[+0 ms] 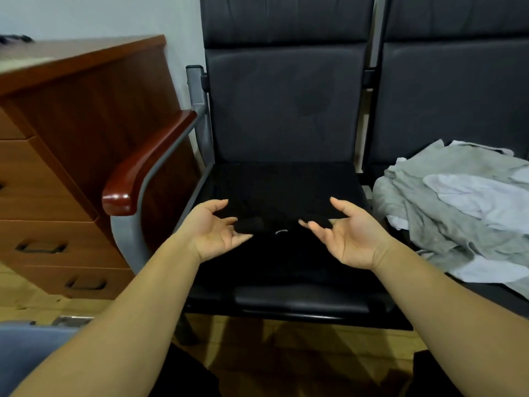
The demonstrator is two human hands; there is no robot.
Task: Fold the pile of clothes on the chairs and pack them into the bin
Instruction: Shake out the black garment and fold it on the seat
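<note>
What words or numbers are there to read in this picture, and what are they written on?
No words or numbers can be read anywhere in this picture.
Black garment: one small white mark, too small and blurred to tell if it is writing.
Grey and white clothes: no print shows.
Wooden drawers: no labels show.

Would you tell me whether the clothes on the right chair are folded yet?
Not folded: the grey and white clothes lie in a rumpled, overlapping heap.
</note>
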